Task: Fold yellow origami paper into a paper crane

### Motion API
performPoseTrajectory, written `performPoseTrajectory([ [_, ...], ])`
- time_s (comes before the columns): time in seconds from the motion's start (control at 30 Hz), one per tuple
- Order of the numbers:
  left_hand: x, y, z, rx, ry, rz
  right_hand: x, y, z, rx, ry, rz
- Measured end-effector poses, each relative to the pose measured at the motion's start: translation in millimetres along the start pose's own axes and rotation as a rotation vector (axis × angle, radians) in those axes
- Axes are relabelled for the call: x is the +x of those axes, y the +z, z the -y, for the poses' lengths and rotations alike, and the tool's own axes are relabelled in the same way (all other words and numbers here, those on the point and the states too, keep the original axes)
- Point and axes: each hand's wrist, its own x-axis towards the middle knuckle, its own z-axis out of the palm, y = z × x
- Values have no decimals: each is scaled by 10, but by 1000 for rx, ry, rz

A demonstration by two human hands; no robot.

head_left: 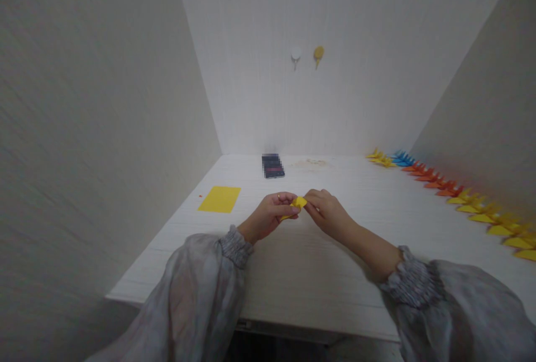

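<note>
A small folded piece of yellow paper (300, 202) is held up between my two hands, above the middle of the white table. My left hand (274, 212) is closed on it, thumb in front and fingers behind, with a ring on one finger. From the other side, my right hand (329, 211) pinches its right edge with the fingertips. The exact folds are too small to make out. To the left of my hands a flat yellow paper sheet (220, 199) lies on the table.
A dark phone (273, 166) lies near the back wall. Along the right wall runs a row of folded paper cranes: yellow (481, 207), orange-red (431, 177) and blue (402, 158). Two hooks, white (296, 56) and yellow (319, 53), are on the back wall. The table (318, 284) ends at a front edge.
</note>
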Motion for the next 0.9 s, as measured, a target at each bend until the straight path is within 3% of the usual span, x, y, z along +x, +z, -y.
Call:
performPoseTrajectory([
  [0.1,4,-18,0,13,1,-18,-2,4,-67,190,38,-55],
  [0.2,12,-19,10,30,-3,-30,13,6,-73,565,225,-87],
  [0.4,31,-18,75,114,31,-34,46,34,36,1019,560,79],
  [0.63,21,-45,103,303,-77,-20,32,83,-42,1228,661,28],
  [0.9,-8,-2,41,400,-21,32,26,68,-30,1352,694,52],
])
